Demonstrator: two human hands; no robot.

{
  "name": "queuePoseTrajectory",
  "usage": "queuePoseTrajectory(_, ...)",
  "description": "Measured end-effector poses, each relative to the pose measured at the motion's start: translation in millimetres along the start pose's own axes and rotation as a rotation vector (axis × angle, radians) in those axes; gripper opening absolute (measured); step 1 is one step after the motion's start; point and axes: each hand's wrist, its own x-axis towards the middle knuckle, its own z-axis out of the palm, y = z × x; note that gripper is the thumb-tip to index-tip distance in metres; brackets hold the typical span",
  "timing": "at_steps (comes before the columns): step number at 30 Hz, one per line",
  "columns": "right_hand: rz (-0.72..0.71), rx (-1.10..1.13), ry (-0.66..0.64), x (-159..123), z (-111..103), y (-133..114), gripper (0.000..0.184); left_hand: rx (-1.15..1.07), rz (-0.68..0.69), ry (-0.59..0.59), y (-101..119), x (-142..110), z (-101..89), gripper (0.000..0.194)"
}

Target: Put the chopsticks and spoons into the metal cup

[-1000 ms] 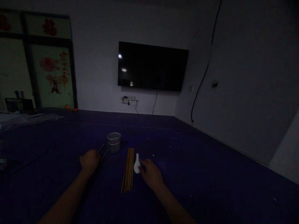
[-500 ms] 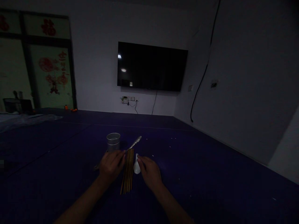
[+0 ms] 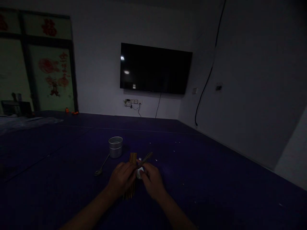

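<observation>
White spoon (image 3: 138,174) sits just right of the aligned chopsticks (image 3: 133,156), pinched in the grip of the right hand (image 3: 153,180). Left hand (image 3: 121,179) grasps a metal utensil (image 3: 146,157), not yet set down, across it. Metal spoon (image 3: 98,173) lies beside the cup (image 3: 115,150).

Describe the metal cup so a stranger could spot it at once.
Find the big black television, then look down to the dark purple surface. Roughly below the screen's left edge, beyond the left hand, stands the metal cup. It is round and open-topped, unlike its long, thin neighbours, a spoon and some brown sticks.
</observation>
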Motion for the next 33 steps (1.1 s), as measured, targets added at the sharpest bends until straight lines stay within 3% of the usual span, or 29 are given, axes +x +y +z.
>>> queuePoseTrajectory(11,0.079,0.074,0.138,6,5,3,0.038,-0.086,-0.026,-0.060,-2,-2,4.1,0.019)
queuePoseTrajectory(17,0.225,0.120,0.326,9,-3,6,0.041,-0.082,-0.058,-0.109,-3,-1,-0.8,0.032)
queuePoseTrajectory(22,0.326,0.167,0.449,11,-7,12,0.041,-0.045,-0.014,-0.090,-7,-5,6.5,0.024)
queuePoseTrajectory(28,0.332,0.179,0.438,11,-6,15,0.044,-0.014,0.021,-0.070,-8,-7,9.4,0.023)
queuePoseTrajectory(33,0.225,0.241,0.266,10,5,18,0.036,-0.052,0.001,-0.033,-4,-6,8.5,0.023)
